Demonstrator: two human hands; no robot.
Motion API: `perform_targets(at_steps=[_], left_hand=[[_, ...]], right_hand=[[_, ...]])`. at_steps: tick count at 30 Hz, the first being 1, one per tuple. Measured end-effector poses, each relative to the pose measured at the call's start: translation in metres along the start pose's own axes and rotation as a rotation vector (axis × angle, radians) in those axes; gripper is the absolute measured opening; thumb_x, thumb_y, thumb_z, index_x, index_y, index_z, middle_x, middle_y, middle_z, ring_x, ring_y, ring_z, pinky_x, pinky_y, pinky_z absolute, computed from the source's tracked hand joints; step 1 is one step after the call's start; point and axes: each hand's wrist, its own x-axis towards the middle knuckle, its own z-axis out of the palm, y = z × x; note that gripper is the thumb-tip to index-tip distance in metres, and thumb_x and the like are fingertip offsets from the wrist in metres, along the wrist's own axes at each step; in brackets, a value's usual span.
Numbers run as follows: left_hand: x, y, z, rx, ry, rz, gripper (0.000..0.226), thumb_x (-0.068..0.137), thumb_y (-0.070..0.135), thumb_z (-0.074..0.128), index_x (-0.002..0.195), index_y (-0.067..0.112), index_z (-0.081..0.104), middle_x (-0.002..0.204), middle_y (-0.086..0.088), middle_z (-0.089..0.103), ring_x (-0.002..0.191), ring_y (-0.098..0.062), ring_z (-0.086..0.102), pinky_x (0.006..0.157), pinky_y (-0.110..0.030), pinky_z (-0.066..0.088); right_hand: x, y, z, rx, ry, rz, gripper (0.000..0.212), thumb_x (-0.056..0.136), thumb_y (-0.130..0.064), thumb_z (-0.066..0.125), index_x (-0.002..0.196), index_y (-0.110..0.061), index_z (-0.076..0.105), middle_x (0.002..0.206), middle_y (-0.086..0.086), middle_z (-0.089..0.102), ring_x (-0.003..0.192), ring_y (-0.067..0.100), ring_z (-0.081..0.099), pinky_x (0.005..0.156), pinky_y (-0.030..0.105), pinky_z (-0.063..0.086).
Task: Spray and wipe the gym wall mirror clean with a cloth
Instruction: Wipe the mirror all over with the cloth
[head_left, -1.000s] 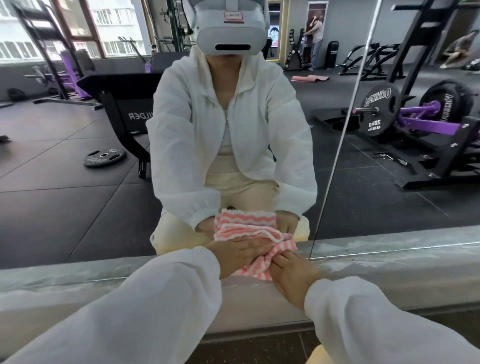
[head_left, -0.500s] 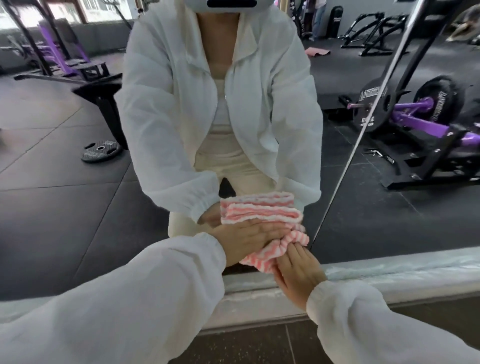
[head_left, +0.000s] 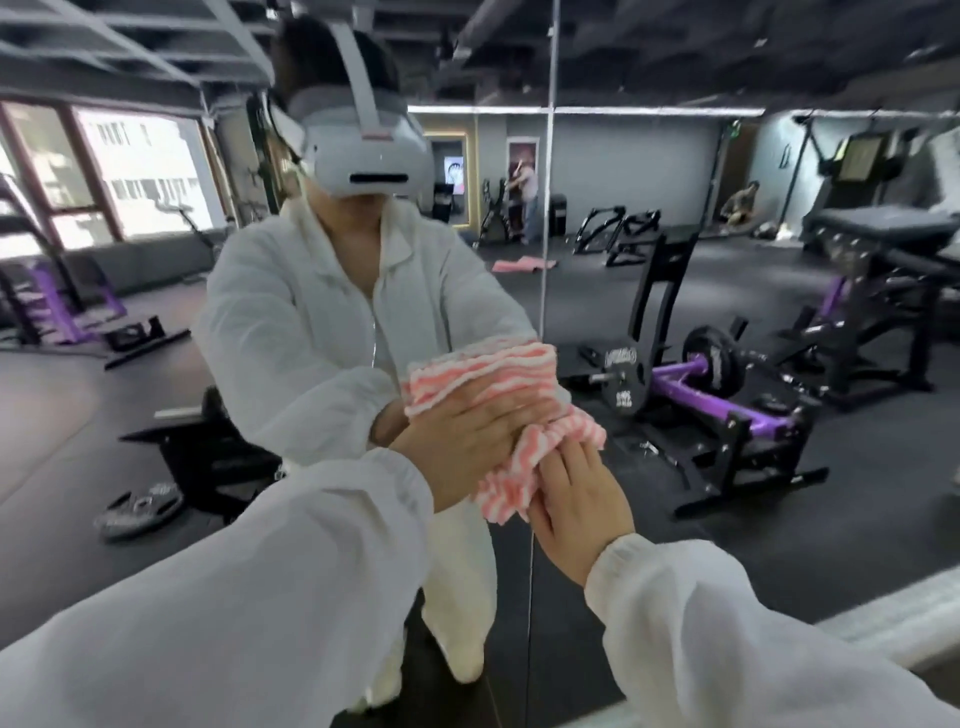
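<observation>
The big shiny wall mirror (head_left: 675, 545) stands close in front. A thin line (head_left: 545, 208) runs up and down its middle, where two glass sheets meet. A pink and white striped fluffy cloth (head_left: 488, 374) lies flat on the glass, right on that line. The left hand (head_left: 467, 441) and the right hand (head_left: 576, 499) press it there with flat fingers.

Pink-white striped cloth (head_left: 498, 395), bunched, flat vs wall mirror (head_left: 675, 467), near seam.
</observation>
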Motion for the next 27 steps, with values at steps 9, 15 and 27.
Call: perform_targets(at_steps=[9, 15, 27], left_hand=[[0.083, -0.052, -0.078, 0.148, 0.026, -0.388, 0.056, 0.083, 0.027, 0.029, 0.129, 0.013, 0.057, 0.136, -0.004, 0.054, 0.129, -0.025, 0.034, 0.111, -0.049, 0.013], [0.144, -0.046, -0.096, 0.102, 0.059, -0.630, 0.059, 0.079, 0.031, 0.034, 0.135, 0.016, 0.044, 0.136, -0.005, 0.053, 0.129, -0.023, 0.033, 0.109, -0.045, 0.013], [0.242, -0.087, -0.156, -0.002, 0.032, -0.894, 0.065, 0.087, 0.040, -0.001, 0.150, 0.022, -0.009, 0.155, 0.005, -0.017, 0.145, -0.015, -0.012, 0.116, -0.040, -0.005]], right_hand=[[0.084, 0.002, -0.116, -0.038, 0.297, -0.031, 0.050, 0.080, -0.026, 0.036, 0.124, -0.005, 0.047, 0.117, 0.016, 0.057, 0.107, 0.030, 0.047, 0.091, 0.041, 0.050], [0.117, 0.033, -0.142, -0.220, 0.260, -0.084, 0.065, 0.083, -0.028, 0.030, 0.134, 0.008, 0.047, 0.130, 0.029, 0.052, 0.125, 0.043, 0.046, 0.111, 0.049, 0.017], [0.210, 0.108, -0.206, -0.239, 0.315, -0.032, 0.079, 0.087, -0.045, 0.000, 0.147, 0.007, -0.001, 0.150, 0.037, 0.011, 0.137, 0.057, 0.009, 0.113, 0.061, 0.012]])
